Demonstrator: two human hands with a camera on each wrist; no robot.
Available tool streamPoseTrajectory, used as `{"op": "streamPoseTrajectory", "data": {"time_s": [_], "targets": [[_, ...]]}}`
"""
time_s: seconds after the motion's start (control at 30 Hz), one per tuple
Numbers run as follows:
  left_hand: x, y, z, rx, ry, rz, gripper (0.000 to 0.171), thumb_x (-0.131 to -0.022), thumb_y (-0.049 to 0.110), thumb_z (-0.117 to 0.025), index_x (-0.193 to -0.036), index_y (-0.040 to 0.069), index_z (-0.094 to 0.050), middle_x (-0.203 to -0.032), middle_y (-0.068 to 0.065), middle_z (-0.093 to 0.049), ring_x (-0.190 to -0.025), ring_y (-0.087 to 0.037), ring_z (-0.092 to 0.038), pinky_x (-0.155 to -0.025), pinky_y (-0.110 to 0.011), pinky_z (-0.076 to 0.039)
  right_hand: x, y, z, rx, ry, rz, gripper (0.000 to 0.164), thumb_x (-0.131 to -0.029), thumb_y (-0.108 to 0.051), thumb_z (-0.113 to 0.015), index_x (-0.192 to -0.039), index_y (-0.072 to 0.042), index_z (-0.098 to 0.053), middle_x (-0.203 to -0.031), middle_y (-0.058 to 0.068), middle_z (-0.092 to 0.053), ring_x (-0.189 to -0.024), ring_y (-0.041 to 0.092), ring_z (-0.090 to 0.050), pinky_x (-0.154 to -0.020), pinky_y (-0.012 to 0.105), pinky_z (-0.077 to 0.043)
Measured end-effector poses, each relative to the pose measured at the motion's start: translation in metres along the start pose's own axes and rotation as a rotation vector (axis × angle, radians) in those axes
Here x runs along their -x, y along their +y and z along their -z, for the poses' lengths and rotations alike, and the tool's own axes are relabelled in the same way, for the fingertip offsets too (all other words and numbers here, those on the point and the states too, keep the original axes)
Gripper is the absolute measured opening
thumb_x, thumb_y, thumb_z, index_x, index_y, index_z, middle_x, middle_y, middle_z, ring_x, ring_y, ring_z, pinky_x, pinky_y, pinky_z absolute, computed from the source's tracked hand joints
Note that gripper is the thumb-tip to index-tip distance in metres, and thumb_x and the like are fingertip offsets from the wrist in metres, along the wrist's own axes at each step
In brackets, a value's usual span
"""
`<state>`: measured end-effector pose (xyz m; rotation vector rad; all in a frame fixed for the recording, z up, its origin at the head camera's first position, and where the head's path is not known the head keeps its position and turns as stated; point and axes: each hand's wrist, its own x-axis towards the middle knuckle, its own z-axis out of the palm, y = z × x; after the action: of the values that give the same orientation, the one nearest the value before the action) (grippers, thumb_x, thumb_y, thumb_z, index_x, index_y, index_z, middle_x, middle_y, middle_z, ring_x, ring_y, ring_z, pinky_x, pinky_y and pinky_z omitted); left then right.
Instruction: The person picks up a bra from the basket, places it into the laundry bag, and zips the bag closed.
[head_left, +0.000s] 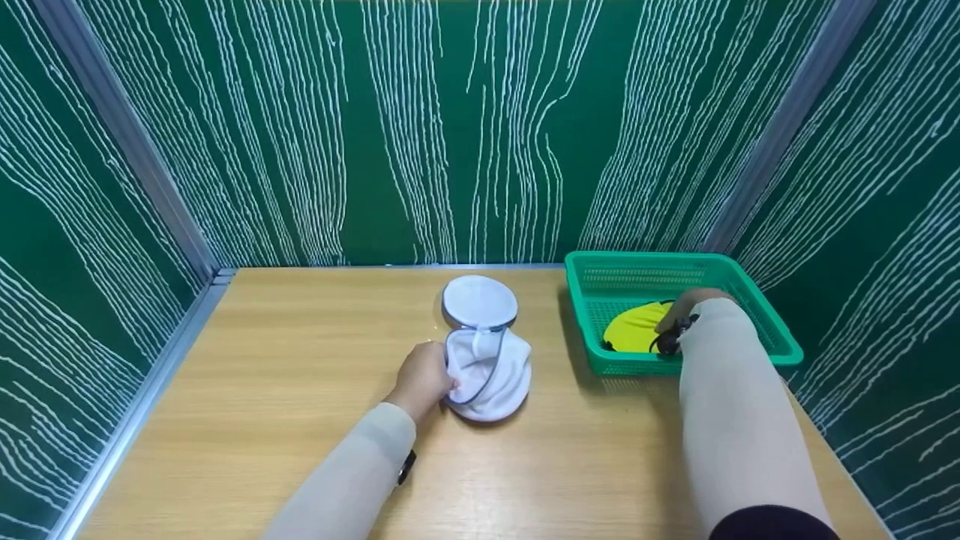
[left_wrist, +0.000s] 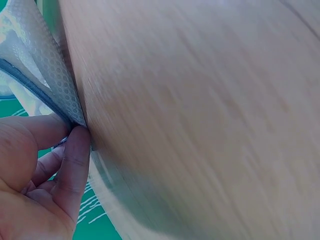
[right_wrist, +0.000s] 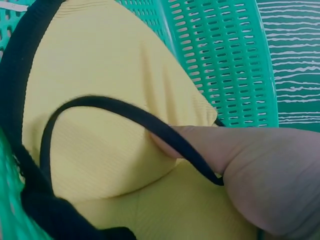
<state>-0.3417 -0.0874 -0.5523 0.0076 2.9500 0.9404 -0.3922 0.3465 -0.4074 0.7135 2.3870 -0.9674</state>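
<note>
A white mesh laundry bag with a dark zipper lies unzipped on the table, its round lid folded back away from me. My left hand pinches the zippered rim at the bag's left side. In the left wrist view, thumb and forefinger meet on the mesh bag's edge. To the right, my right hand reaches into a green plastic basket and grips a yellow bra with black straps. The right wrist view shows the thumb on a yellow cup, a thin black strap crossing over it; the other fingers are hidden.
The basket stands at the wooden table's back right corner, its rim raised around the bra. Green panels with white wavy lines enclose the back and both sides, joined by metal posts.
</note>
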Motion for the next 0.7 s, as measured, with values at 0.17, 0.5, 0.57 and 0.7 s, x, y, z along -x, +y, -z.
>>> {"op": "streamPoseTrajectory", "data": {"time_s": [0.17,0.5,0.57,0.7], "targets": [[0.0,0.001,0.0,0.013,-0.014,0.024,0.028,-0.083,0.006,-0.1,-0.104,0.006,-0.081,-0.097,-0.005,-0.076,-0.088,-0.022,-0.064,-0.095,-0.047,-0.064,-0.001,-0.002,0.003,0.077,-0.041,0.028,0.062,-0.111,-0.026,-0.072,-0.158,0.01,-0.052,-0.136,0.022,-0.06,-0.119,0.034,-0.062,-0.121,0.051,-0.058],[0.002,-0.006,0.0,0.087,0.005,-0.014,0.023,-0.081,0.002,-0.099,-0.096,0.007,-0.082,-0.091,-0.004,-0.077,-0.085,-0.02,-0.065,-0.088,-0.043,-0.064,-0.032,-0.005,0.017,0.457,-0.104,0.282,0.044,-0.117,-0.03,-0.059,-0.139,0.007,-0.066,-0.13,0.023,-0.065,-0.118,0.035,-0.058,-0.105,0.05,-0.06],[0.002,-0.006,0.001,0.118,-0.005,-0.005,0.02,-0.084,0.003,-0.097,-0.094,0.008,-0.081,-0.089,-0.003,-0.076,-0.085,-0.02,-0.065,-0.084,-0.04,-0.063,-0.034,-0.004,0.019,0.476,-0.09,0.329,0.041,-0.117,-0.029,-0.058,-0.137,0.007,-0.067,-0.131,0.024,-0.066,-0.117,0.036,-0.058,-0.103,0.051,-0.059],[0.003,-0.006,0.006,0.199,-0.006,0.037,0.014,-0.095,0.006,-0.087,-0.087,0.008,-0.075,-0.083,-0.001,-0.068,-0.08,-0.019,-0.063,-0.071,-0.032,-0.056,-0.041,-0.007,0.024,0.466,-0.053,0.403,0.044,-0.117,-0.026,-0.059,-0.141,0.01,-0.062,-0.134,0.028,-0.065,-0.117,0.039,-0.06,-0.105,0.055,-0.057]]}}
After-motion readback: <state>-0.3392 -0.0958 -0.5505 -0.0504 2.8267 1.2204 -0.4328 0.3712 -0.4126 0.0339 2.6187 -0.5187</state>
